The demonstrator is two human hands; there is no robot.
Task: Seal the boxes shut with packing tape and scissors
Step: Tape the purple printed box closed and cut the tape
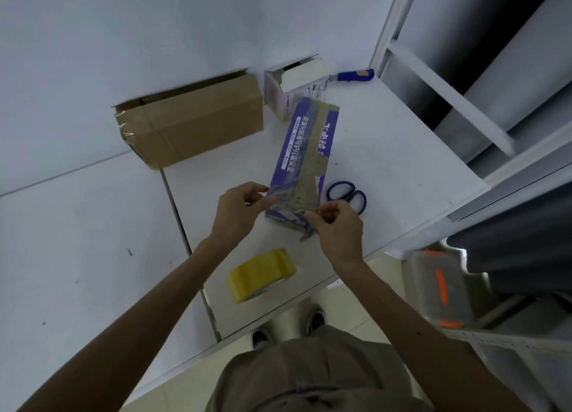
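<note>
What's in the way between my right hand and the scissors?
Nothing visible. The scissors lie on the table just beyond the right hand, beside the box that it and the left hand hold.

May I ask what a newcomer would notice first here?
The left hand and right hand pinch the near end of a taped purple box mid-table. A yellow tape roll lies nearer the person, blue scissors right of the box, a brown carton far left.

Purple/white box, yellow tape roll, blue-handled scissors, brown carton.
</note>
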